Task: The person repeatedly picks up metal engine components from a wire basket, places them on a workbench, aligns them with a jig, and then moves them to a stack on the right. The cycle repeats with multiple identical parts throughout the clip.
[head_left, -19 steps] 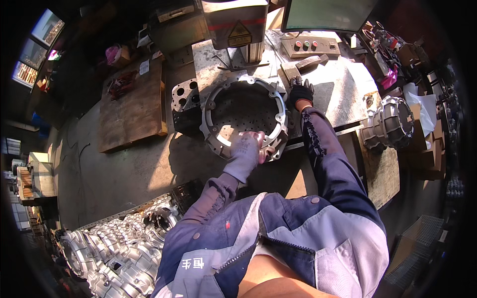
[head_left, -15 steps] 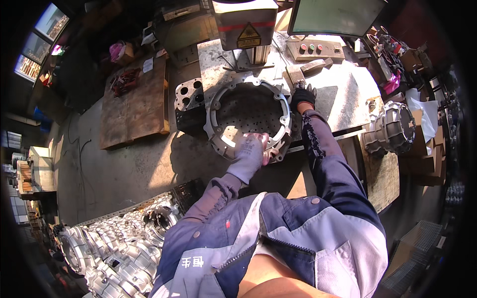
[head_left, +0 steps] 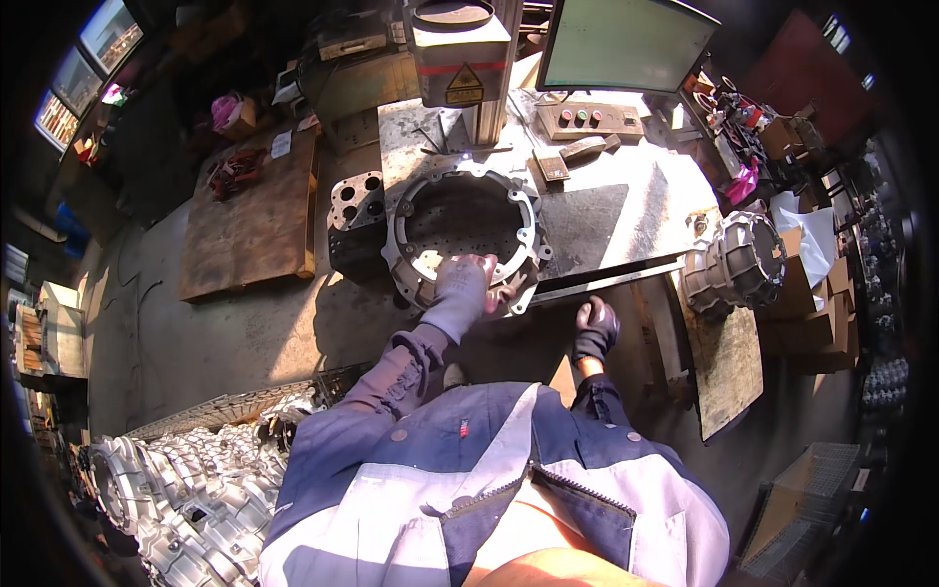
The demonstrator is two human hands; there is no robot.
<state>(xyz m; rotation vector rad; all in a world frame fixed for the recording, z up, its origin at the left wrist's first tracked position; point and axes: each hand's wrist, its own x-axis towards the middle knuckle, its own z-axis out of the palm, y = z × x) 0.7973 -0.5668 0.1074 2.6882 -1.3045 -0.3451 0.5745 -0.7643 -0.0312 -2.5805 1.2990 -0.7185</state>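
A large round cast-metal housing [head_left: 416, 210] with a bolt-hole flange lies open side up on the steel worktable [head_left: 626, 210]. My left hand [head_left: 468, 284], in a grey glove, grips its near rim. My right hand [head_left: 594, 328], in a black glove, hangs off the housing. It is below the table's front edge, just under a long metal bar [head_left: 606, 281], and holds nothing.
Behind the housing stand a machine column with a yellow warning label [head_left: 460, 59], a monitor [head_left: 626, 39] and a button box [head_left: 587, 119]. A drilled metal block [head_left: 354, 220] and a wooden pallet [head_left: 254, 215] lie left. Another housing [head_left: 734, 264] sits right, and several castings [head_left: 176, 479] are piled lower left.
My right hand has left the housing's far right rim and drawn back toward my body, below the table edge. My left hand stays on the near rim.
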